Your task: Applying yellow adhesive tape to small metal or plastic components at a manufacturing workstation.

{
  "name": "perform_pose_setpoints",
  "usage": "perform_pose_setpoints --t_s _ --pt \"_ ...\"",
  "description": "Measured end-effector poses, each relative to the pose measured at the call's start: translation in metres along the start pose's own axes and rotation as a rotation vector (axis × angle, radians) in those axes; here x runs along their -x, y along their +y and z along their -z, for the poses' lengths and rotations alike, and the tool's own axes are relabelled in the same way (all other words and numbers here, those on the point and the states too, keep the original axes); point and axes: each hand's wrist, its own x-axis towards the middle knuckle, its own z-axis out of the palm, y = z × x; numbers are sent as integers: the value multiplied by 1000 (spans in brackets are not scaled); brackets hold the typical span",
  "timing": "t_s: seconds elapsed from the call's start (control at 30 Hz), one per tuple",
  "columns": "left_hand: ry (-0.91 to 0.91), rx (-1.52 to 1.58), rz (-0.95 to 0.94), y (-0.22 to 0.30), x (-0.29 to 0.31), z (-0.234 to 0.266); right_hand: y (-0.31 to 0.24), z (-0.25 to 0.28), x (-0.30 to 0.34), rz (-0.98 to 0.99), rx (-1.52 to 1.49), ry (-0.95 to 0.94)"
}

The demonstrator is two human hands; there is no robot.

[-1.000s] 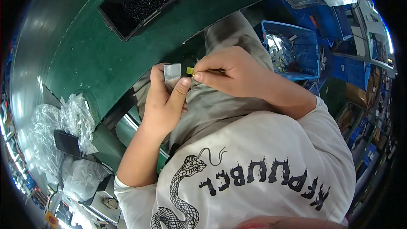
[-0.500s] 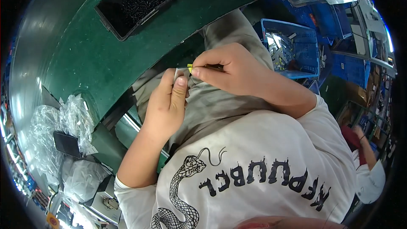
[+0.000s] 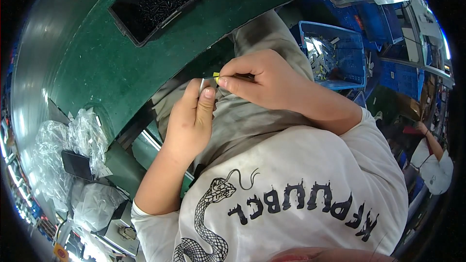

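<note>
My left hand [image 3: 190, 114] is closed, with its thumb pressing a small flat silver-grey piece [image 3: 202, 85] against the fingers. Close by, thumb and forefinger of my right hand [image 3: 264, 78] pinch a small yellow tab [image 3: 216, 75]. A thin dark line runs from the tab to the upper end of the silver piece. The fingers hide most of both small parts, so I cannot tell exactly how they join. Both hands are held above my lap, just off the edge of the green table [image 3: 97, 75].
A black bin [image 3: 137, 36] of small black parts sits on the table. Clear plastic bags [image 3: 48, 153] and a dark flat block [image 3: 76, 164] lie at left. At right stands a blue crate [image 3: 350, 68] of flat metal pieces. Another person [image 3: 432, 165] is at far right.
The silver piece has turned slightly and now shows narrower, nearly edge-on. My hands have barely shifted. At far right the other person has moved up in the view, away from me.
</note>
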Motion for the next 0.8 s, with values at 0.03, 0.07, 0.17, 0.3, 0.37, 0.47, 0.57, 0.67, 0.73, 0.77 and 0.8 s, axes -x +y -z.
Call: perform_pose_setpoints --t_s 0.03,0.07,0.17,0.3,0.37,0.47,0.57,0.67,0.73,0.77,0.8 --pt "4 -23 -14 1 0 0 0 -1 0 25 11 24" --pt "4 -23 -15 1 0 0 0 -1 0 51 22 47" --pt "-1 11 17 -1 0 0 -3 1 0 -2 16 17" --pt "6 -27 -6 -2 0 0 0 -1 0 26 5 34" --pt "8 -31 8 -2 0 -1 -1 -2 0 41 22 58" --pt "30 -30 -1 0 0 -2 0 -1 -1 36 45 33" --pt "15 -40 7 -4 -1 -2 0 -3 0 25 41 54" --pt "77 -148 -172 -8 -3 -3 -3 -2 -1 -31 26 35" --pt "102 -191 -187 -3 -3 -4 -2 -2 -2 -63 25 29" --pt "100 -192 -189 -2 -3 -3 -1 -2 -2 -95 24 24" --pt "98 -259 -213 0 -3 -3 -2 -1 -2 -96 23 27"
